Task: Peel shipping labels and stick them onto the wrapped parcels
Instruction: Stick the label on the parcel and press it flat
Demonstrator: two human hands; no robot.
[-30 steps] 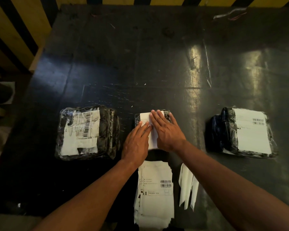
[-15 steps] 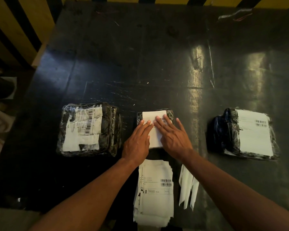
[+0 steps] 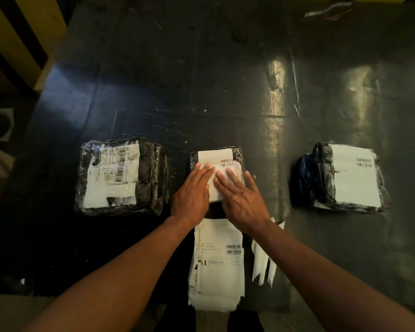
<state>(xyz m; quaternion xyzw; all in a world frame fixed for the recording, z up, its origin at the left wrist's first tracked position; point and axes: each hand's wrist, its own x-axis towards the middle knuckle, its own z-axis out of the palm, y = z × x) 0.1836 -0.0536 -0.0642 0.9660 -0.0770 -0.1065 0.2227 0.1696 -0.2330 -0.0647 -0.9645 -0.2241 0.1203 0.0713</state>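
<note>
Three black plastic-wrapped parcels lie in a row on the dark table (image 3: 225, 92). The small middle parcel (image 3: 238, 153) carries a white shipping label (image 3: 215, 156) with barcodes. My left hand (image 3: 192, 195) and my right hand (image 3: 240, 200) lie flat on that label, fingers spread, palms down, side by side. The left parcel (image 3: 151, 173) and the right parcel (image 3: 321, 178) each bear a white label. A stack of label sheets (image 3: 217, 267) sits at the near edge, just below my hands.
Peeled white backing strips (image 3: 264, 262) lie right of the label stack. A scrap of clear plastic and wire (image 3: 328, 12) rests at the far right of the table. A yellow and black striped wall (image 3: 22, 32) rises at the left.
Both hands have slid toward me down the middle parcel's label, uncovering its top part and barcodes. The parcels have not moved.
</note>
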